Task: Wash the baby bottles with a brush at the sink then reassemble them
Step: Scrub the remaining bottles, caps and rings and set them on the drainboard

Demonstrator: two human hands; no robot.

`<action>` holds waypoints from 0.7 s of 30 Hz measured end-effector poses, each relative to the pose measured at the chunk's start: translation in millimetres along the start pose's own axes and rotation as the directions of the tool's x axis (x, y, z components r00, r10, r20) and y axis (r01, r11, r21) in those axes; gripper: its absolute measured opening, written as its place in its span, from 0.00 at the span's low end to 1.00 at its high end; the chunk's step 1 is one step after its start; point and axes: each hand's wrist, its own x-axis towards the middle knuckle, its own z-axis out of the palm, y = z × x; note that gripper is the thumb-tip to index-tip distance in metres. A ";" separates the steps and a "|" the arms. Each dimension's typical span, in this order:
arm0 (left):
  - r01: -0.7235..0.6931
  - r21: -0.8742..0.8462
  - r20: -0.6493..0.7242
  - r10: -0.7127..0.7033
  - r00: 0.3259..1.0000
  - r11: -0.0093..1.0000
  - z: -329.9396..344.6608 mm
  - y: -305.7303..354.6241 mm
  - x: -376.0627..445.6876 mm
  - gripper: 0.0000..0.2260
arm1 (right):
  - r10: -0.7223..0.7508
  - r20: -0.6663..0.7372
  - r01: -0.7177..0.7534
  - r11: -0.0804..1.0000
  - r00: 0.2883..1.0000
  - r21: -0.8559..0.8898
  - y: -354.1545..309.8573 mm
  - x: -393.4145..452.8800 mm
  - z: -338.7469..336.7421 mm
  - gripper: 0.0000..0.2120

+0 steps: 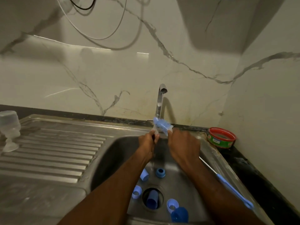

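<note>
We see steel sink (113,153) holding blue bottle parts (160,172), left hand (148,142) pinching a clear piece, right hand (183,143) gripping blue brush (162,125) under tap (159,103), clear bottle (9,124) on drainboard (48,151), marble wall.

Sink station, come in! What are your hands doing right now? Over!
Both hands up under the tap: left hand and right hand gripping the blue brush. Blue bottle parts waiting in the sink. Nothing blocking.

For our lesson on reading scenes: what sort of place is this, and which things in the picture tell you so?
Most likely a home kitchen: a steel sink with ribbed draining board, a tap against a marble-look wall, and blue bottle parts in the basin.
</note>
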 end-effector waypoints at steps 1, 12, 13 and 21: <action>0.011 -0.020 0.028 -0.010 1.000 1.000 1.1 -1.5 -0.3 0.10 | -0.004 0.028 0.004 1.000 1.000 -0.002 -3.9 -3.1 4.5 0.12; 0.003 0.115 0.161 -0.021 0.987 0.993 10.9 -4.5 -12.1 0.09 | 0.090 0.121 -0.095 0.995 0.989 0.029 7.2 4.3 -10.4 0.14; -0.007 0.120 0.139 -0.010 0.990 0.993 9.7 -4.5 -10.9 0.09 | 0.055 0.076 -0.059 0.996 0.996 0.060 10.0 0.4 -12.6 0.14; -0.005 0.257 0.238 -0.058 0.970 0.966 13.2 -10.4 -16.2 0.14 | 0.045 0.146 -0.059 0.994 0.988 0.091 -10.4 -7.8 -2.0 0.16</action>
